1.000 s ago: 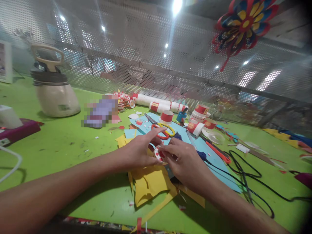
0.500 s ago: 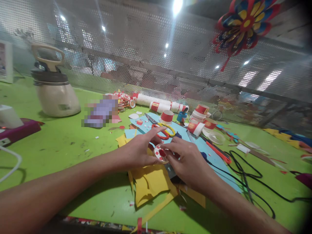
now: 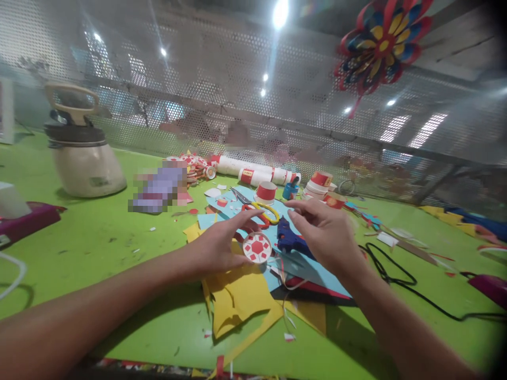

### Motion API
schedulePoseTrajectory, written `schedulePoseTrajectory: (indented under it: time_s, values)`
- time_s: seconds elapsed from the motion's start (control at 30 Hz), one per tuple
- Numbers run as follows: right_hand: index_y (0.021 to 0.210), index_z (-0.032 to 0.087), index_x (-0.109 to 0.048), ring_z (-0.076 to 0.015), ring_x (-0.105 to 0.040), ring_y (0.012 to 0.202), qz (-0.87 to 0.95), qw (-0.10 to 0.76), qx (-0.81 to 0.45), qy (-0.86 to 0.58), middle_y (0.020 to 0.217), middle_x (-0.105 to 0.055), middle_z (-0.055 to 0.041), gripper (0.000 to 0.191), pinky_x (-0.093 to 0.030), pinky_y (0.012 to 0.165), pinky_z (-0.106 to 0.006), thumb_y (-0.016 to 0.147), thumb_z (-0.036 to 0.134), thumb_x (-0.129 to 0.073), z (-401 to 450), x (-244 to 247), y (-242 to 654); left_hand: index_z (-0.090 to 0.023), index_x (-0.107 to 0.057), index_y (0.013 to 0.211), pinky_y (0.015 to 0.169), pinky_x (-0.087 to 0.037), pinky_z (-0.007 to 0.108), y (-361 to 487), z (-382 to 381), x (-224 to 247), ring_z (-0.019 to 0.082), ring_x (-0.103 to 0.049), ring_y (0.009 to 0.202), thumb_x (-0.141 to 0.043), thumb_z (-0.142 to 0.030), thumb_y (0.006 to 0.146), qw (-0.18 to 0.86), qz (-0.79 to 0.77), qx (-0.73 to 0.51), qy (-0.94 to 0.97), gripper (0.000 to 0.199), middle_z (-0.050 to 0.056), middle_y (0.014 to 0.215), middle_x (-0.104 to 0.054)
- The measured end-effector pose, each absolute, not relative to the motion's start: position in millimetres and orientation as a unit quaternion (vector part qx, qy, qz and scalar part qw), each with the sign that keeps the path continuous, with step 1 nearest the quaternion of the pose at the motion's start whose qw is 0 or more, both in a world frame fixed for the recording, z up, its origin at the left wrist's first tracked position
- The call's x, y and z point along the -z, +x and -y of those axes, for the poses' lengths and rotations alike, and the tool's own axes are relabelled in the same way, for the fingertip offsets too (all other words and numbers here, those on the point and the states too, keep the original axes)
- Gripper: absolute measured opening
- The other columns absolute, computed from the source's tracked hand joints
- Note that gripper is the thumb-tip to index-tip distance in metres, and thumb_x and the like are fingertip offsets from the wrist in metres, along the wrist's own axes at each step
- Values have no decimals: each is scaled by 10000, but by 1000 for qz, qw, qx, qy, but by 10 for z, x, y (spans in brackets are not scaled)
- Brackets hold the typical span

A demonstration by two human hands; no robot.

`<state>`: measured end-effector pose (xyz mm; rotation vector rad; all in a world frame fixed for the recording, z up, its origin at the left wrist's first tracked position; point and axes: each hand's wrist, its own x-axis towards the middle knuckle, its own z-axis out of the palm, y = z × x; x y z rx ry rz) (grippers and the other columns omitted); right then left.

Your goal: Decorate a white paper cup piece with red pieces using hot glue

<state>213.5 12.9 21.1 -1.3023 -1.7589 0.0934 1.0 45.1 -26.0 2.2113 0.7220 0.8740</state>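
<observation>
A bright green table (image 3: pixel 99 227) fills the lower view, scattered with paper scraps; beyond it rises a perforated grey screen (image 3: pixel 198 79), with spots of light showing and a red, blue and yellow flower ornament (image 3: pixel 383 46) hanging at far right. At near centre, the left hand (image 3: pixel 222 243) grasps a small round disc (image 3: pixel 257 247), white with a red pattern, by its edge, above yellow paper (image 3: pixel 237 301). The right hand (image 3: pixel 328 237) is released, fingers parted, just right of the disc. It partly hides a dark blue glue gun (image 3: pixel 289 237); whether they touch cannot be told. Yellow-and-red-handled scissors (image 3: pixel 267 212) lie just beyond the disc on light blue paper (image 3: pixel 317 269). Farther back are a red-and-white cup (image 3: pixel 265 192) and white tubes (image 3: pixel 245 168). A beige jug (image 3: pixel 85 169) stands at far left; a black cord (image 3: pixel 431 303) loops at right.
</observation>
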Motion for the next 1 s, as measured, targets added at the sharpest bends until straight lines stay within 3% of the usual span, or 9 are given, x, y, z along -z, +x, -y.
schedulePoseTrajectory:
  time_s: [0.13, 0.37, 0.77, 1.0]
  values:
    - [1066, 117, -692, -150, -562, 624, 721, 440, -78, -530, 746, -656, -44, 302, -462, 615, -315, 808, 183, -548, -153, -188, 2107, -274, -312, 1425, 906, -498, 413, 12, -439, 234, 246, -576, 1115, -703, -110, 699, 339, -262, -336, 839, 841, 102, 1235, -600]
    - [1323, 104, -486, -162, -630, 718, 740, 374, -204, -520, 844, -676, -62, 529, -519, 678, -318, 803, 130, -581, -72, -152, 1936, -279, -276, 1430, 922, -488, 412, 24, -430, 225, 234, -578, 1101, -727, -149, 713, 341, -256, -328, 843, 856, 90, 1260, -585]
    - [1282, 136, -508, -137, -583, 656, 742, 361, -238, -512, 758, -600, -4, 518, -490, 622, -276, 770, 99, -582, -44, -99, 1875, -290, -263, 1449, 925, -497, 421, 39, -375, 210, 251, -559, 1135, -718, -138, 734, 341, -223, -340, 848, 860, 105, 1249, -573]
    - [1268, 156, -528, -128, -575, 615, 741, 352, -238, -520, 728, -591, 9, 493, -471, 580, -258, 780, 94, -559, -56, -64, 1880, -301, -258, 1444, 893, -519, 429, 47, -366, 219, 248, -601, 1061, -726, -142, 716, 350, -231, -334, 844, 880, 105, 1291, -562]
